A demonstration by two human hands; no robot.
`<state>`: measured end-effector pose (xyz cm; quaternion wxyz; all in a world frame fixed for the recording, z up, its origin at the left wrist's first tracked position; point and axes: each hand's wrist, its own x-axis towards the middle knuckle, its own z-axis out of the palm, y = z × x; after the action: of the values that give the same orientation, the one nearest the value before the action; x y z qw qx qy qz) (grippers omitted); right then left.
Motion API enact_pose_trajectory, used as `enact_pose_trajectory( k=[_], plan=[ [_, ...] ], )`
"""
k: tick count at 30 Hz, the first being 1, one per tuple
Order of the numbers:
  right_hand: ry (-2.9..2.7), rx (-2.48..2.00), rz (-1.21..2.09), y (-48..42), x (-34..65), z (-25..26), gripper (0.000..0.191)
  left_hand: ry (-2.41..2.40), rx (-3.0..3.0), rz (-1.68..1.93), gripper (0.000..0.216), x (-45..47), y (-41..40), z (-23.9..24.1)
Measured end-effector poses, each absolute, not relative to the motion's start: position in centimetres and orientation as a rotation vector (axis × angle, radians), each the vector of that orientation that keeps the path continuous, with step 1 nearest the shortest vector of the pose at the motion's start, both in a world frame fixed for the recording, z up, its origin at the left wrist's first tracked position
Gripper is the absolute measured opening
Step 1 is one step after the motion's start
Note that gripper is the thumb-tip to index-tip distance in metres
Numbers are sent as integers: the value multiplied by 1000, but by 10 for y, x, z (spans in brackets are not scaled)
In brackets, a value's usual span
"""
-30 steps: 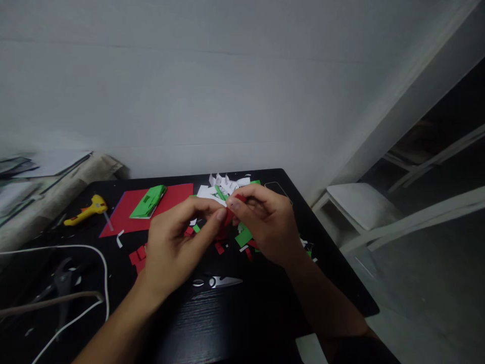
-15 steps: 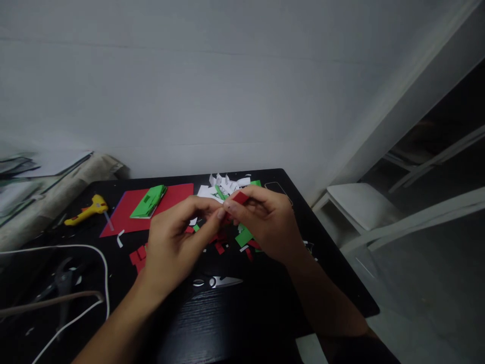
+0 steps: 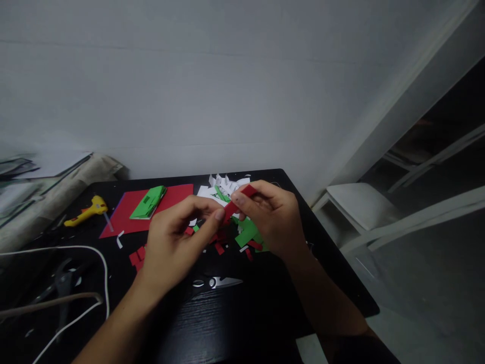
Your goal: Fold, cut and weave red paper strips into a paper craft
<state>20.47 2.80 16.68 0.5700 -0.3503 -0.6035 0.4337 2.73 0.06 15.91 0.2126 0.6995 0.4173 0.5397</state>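
Both my hands hold a small red paper strip (image 3: 235,203) above a black table (image 3: 235,313). My left hand (image 3: 178,242) pinches its lower end with thumb and fingertips. My right hand (image 3: 271,217) pinches its upper end. Beneath the hands lies a heap of red, green and white paper scraps (image 3: 242,235). Scissors (image 3: 215,282) lie on the table just in front of my left hand.
A red sheet (image 3: 129,212) with a folded green paper (image 3: 148,201) lies at the back left, beside a yellow glue gun (image 3: 85,211). White cut paper (image 3: 222,186) sits behind the hands. A white cable (image 3: 94,253) and dark pliers (image 3: 60,285) are at left. A white chair (image 3: 356,202) stands right.
My right hand has moved slightly right and up, stretching the red strip out between the two hands. The left hand has stayed nearly still.
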Motion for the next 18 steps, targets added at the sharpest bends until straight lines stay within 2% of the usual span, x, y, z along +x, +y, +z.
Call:
enact_pose_trajectory(
  k=[18],
  plan=[
    [-1439,-696,1215,28,206,168,16,1118,1927,1521,8,29,-1,158]
  ],
)
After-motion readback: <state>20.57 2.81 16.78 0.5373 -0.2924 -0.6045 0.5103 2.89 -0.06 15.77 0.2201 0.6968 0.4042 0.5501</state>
